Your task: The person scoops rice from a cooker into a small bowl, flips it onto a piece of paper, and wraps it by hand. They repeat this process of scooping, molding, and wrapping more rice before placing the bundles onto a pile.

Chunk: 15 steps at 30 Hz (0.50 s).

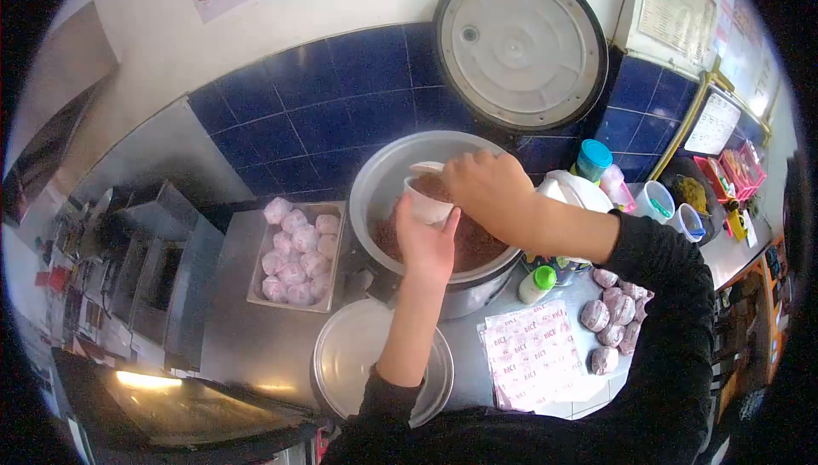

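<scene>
My left hand (425, 243) holds a small white cup (429, 207) over a large round cooker pot (366, 201). Reddish-brown rice (477, 248) lies in the pot, and some of the same rice shows in the cup. Just above the cup's rim, my right hand (490, 185) is closed round a white utensil that looks like a rice paddle (424, 167). Its handle is hidden in my fist. The pot's round lid (518, 47) stands raised behind it.
Left of the pot, a metal tray (252, 293) holds several paper-wrapped balls (292, 248). A round metal lid or pan (341, 363) lies in front. To the right are printed paper sheets (532, 354), wrapped bundles (609, 316), a green-capped bottle (538, 285) and a white-lidded container (575, 196).
</scene>
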Available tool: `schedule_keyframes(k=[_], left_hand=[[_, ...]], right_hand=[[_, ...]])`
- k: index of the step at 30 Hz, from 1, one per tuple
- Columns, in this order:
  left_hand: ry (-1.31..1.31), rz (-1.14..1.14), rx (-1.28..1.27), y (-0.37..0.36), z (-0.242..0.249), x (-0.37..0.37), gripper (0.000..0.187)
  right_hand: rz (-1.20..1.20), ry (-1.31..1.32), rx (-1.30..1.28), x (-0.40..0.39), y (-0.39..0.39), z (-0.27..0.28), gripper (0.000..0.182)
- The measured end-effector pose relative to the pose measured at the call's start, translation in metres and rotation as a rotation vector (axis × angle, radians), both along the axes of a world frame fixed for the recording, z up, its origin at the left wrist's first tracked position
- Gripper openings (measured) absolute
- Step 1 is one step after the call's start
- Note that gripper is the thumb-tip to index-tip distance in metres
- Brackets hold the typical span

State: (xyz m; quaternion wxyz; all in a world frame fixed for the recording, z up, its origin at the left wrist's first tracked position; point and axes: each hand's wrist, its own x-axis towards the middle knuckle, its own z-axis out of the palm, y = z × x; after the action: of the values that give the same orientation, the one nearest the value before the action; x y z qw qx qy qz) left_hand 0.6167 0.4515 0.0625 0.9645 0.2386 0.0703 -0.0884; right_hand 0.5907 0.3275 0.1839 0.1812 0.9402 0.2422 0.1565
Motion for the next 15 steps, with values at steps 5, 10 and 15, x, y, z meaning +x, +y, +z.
schedule_keyframes(k=[5,10,15], left_hand=[[0.046,-0.059,0.054,0.023,-0.014,0.001,0.059],[-0.058,0.152,0.379,0.034,-0.009,0.009,0.067],[-0.078,-0.016,0.188,0.054,0.008,0.01,0.063]], right_hand=[[0.007,-0.207,0.088,0.009,-0.018,0.018,0.023],[-0.085,0.009,0.061,0.059,-0.056,-0.005,0.021],[-0.121,0.031,0.546,0.072,-0.049,-0.012,0.022]])
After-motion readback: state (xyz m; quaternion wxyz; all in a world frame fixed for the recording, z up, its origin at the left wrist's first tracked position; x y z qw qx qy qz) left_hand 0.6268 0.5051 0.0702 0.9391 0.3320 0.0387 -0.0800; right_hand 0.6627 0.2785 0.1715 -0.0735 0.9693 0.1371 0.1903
